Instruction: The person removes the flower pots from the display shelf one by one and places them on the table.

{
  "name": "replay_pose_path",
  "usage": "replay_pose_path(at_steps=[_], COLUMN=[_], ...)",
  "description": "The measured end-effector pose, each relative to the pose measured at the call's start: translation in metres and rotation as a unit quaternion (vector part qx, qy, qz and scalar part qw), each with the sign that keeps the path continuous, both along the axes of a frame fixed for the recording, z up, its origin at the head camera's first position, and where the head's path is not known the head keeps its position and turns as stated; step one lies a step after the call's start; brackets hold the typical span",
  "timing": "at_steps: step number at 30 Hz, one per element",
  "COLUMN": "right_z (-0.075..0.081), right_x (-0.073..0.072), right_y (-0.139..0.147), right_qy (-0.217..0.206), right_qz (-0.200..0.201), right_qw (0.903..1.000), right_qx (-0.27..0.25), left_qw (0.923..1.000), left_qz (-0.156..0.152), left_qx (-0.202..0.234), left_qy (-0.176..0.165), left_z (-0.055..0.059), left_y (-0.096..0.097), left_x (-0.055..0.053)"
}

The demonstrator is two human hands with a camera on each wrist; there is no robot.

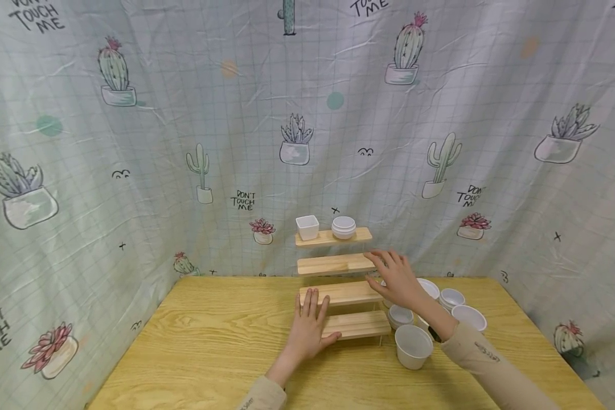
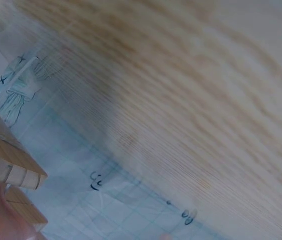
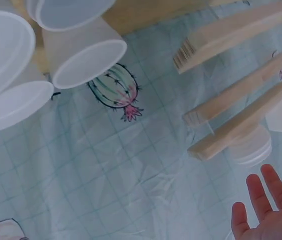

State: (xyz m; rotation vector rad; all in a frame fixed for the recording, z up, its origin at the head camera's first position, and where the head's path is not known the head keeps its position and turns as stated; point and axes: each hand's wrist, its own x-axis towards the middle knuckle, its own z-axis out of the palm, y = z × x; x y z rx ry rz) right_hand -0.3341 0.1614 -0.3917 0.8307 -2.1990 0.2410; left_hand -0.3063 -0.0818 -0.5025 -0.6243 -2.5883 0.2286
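A four-tier wooden shelf [image 1: 356, 326] stands on the table, its steps rising toward the back. My left hand [image 1: 306, 330] rests at the left side of the lower tiers, with straight fingers over the third board from the top and the thumb by the lowest one. At the right end of the middle boards is my right hand [image 1: 397, 279], fingers spread and loosely bent. The right wrist view shows that hand [image 3: 275, 210] with nothing in its palm. On the top board sit a square white pot [image 1: 307, 228] and a round ribbed white pot [image 1: 344, 228].
Several white pots crowd the table right of the shelf, including a tall tapered pot [image 1: 414, 348] in front and a wide pot [image 1: 468, 316] farther right; my right forearm partly hides the group. A cactus-print curtain [image 1: 236, 114] hangs behind the wooden table [image 1: 210, 336].
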Motion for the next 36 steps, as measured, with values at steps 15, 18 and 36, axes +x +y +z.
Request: replay_pose_path(at_steps=[15, 18, 36], right_z=[0.019, 0.022, 0.026], right_x=[-0.038, -0.045, -0.072], right_y=[-0.031, -0.038, -0.057], right_qy=[-0.025, -0.030, -0.051], right_qz=[-0.014, -0.018, -0.049], right_qw=[0.9995, 0.9991, 0.9973], right_qx=[-0.014, -0.023, -0.018], left_qw=[0.9998, 0.9999, 0.9997], left_qz=[0.003, -0.002, 0.006], left_qx=[0.007, 0.009, -0.004], left_qy=[-0.018, -0.008, -0.021], left_z=[0.001, -0.001, -0.001], left_y=[-0.001, -0.002, 0.001], left_x=[0.001, 0.000, -0.003])
